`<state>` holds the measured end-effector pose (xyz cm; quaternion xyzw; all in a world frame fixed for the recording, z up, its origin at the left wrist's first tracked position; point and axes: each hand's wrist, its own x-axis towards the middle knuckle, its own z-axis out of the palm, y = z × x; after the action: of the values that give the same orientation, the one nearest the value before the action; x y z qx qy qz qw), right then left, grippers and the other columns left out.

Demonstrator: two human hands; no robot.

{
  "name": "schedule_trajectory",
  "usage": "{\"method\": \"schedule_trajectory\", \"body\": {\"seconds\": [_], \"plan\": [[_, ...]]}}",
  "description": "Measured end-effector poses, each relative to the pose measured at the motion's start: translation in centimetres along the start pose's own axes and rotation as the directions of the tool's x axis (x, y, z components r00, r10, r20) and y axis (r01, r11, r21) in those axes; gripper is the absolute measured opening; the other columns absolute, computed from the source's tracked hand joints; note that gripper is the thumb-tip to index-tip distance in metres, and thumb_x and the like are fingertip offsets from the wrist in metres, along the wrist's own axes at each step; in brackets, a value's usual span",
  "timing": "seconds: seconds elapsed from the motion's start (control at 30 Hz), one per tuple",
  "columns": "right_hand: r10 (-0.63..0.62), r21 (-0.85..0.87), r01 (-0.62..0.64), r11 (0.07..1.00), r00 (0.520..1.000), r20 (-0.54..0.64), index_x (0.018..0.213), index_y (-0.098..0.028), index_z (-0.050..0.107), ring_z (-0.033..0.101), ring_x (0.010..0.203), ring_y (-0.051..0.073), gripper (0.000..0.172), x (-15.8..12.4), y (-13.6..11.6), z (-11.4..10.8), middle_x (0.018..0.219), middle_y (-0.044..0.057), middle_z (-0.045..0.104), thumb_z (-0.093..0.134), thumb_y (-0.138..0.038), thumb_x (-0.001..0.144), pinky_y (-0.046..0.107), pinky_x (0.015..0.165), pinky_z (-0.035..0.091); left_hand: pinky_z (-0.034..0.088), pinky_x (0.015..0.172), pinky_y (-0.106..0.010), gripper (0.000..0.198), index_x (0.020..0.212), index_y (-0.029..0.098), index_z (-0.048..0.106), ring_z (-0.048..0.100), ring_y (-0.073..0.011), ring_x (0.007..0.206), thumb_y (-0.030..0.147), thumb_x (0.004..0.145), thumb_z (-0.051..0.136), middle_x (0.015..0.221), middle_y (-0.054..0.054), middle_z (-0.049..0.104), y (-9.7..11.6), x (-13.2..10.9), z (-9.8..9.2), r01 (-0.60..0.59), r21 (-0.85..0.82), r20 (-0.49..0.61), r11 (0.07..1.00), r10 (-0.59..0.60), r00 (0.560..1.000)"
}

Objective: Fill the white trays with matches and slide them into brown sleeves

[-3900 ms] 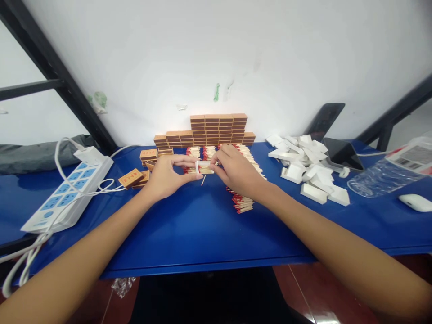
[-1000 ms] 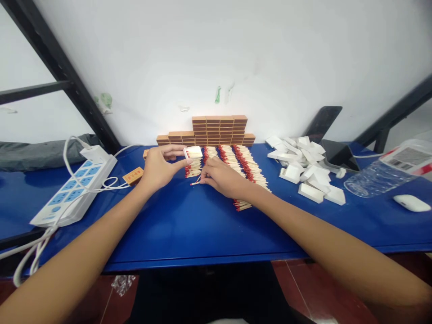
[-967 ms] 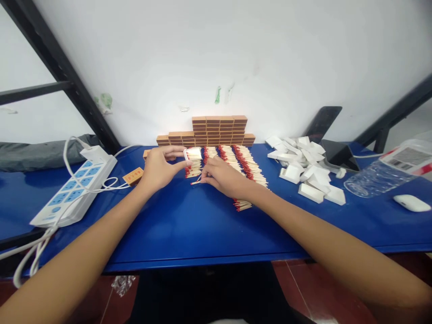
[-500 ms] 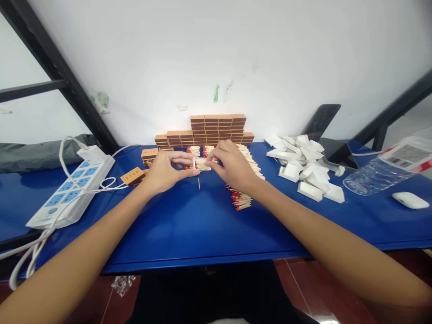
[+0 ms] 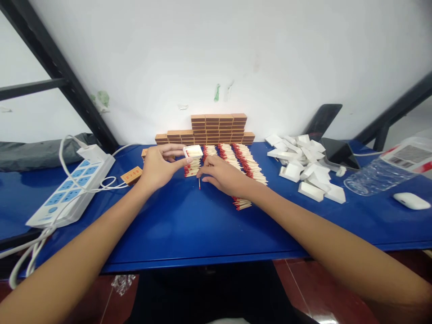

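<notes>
My left hand (image 5: 158, 166) grips a white matchbox tray (image 5: 193, 151) by its ends, between thumb and fingers. Pale matches lie inside the tray. Below and to its right, my right hand (image 5: 221, 174) is down at the blue table with fingers pinched at the upper end of a single match (image 5: 199, 183). The match's red head points toward me; the fingers cover its other end. Rows of loose red-headed matches (image 5: 249, 164) lie behind and beside my right hand, some partly hidden by it.
Closed matchboxes (image 5: 218, 127) are stacked against the wall, with a few more (image 5: 131, 175) beside my left wrist. Empty white trays (image 5: 310, 191) are heaped at right, near a dark phone-like device (image 5: 339, 154), a clear plastic bag (image 5: 374, 175) and a white case (image 5: 411, 200). A power strip (image 5: 72, 189) with cables lies left.
My right hand has left the tray and come down to the single match on the table. My left hand has raised the tray slightly away from me and to the left.
</notes>
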<state>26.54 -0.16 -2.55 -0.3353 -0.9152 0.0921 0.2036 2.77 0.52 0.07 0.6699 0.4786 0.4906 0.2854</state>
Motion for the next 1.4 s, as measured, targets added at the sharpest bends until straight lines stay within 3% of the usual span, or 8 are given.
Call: {"method": "schedule_trajectory", "body": {"seconds": [0.2,0.4,0.67,0.87,1.07,1.4], "plan": [[-0.004,-0.001,0.004,1.0,0.999,0.048,0.102,-0.018,0.069,0.056,0.106,0.026,0.013,0.1,0.1,0.0,0.109,0.012,0.06,0.057,-0.016,0.105,0.041,0.096,0.048,0.065,0.092,-0.041,0.061,0.111,0.016,0.081,0.079,-0.0349,0.109,0.048,0.063,0.1,0.111,-0.015,0.083,0.2,-0.1,0.0,-0.005,-0.008,0.017,1.0,0.005,1.0],[0.007,-0.082,-0.013,0.997,0.997,-0.072,0.113,-0.019,0.069,0.054,0.109,0.028,0.016,0.4,0.7,0.3,0.111,0.012,0.063,0.057,-0.016,0.105,0.042,0.097,0.046,0.065,0.092,-0.042,0.061,0.111,0.017,0.081,0.08,-0.0347,0.108,0.049,0.063,0.099,0.111,-0.015,0.084,0.3,-0.1,-0.1,-0.013,-0.011,0.009,1.0,0.013,1.0],[-0.008,-0.116,0.001,0.993,0.998,-0.054,0.106,-0.018,0.071,0.055,0.108,0.028,0.018,0.9,0.9,0.8,0.11,0.013,0.063,0.054,-0.013,0.104,0.042,0.095,0.046,0.064,0.093,-0.042,0.059,0.111,0.017,0.081,0.079,-0.0351,0.109,0.049,0.064,0.099,0.111,-0.014,0.084,0.3,-0.1,-0.1,-0.024,0.007,0.025,1.0,0.024,0.999],[-0.018,-0.113,0.012,0.994,0.999,-0.049,0.112,-0.018,0.07,0.054,0.108,0.028,0.017,0.9,0.6,0.8,0.11,0.012,0.062,0.056,-0.014,0.104,0.04,0.093,0.046,0.064,0.091,-0.042,0.063,0.11,0.016,0.081,0.08,-0.0352,0.106,0.05,0.062,0.1,0.109,-0.015,0.084,0.6,-0.2,-0.2,-0.008,-0.013,0.019,1.0,0.009,1.0],[-0.03,-0.077,0.025,0.997,0.998,-0.055,0.102,-0.018,0.069,0.055,0.102,0.027,0.016,1.0,0.3,1.2,0.104,0.011,0.061,0.054,-0.019,0.107,0.039,0.089,0.046,0.064,0.092,-0.042,0.059,0.109,0.016,0.081,0.08,-0.0347,0.106,0.049,0.063,0.099,0.109,-0.015,0.084,0.4,-0.2,-0.2,-0.021,-0.008,0.022,1.0,0.021,1.0],[-0.04,-0.032,0.039,0.999,0.998,-0.04,0.103,-0.018,0.065,0.056,0.107,0.028,0.014,0.6,-0.9,0.9,0.108,0.012,0.063,0.052,-0.018,0.107,0.043,0.095,0.049,0.064,0.089,-0.04,0.055,0.109,0.017,0.082,0.08,-0.0333,0.105,0.045,0.065,0.099,0.109,-0.013,0.084,0.2,0.0,-0.2,-0.023,0.019,-0.012,1.0,0.023,1.0]]}}
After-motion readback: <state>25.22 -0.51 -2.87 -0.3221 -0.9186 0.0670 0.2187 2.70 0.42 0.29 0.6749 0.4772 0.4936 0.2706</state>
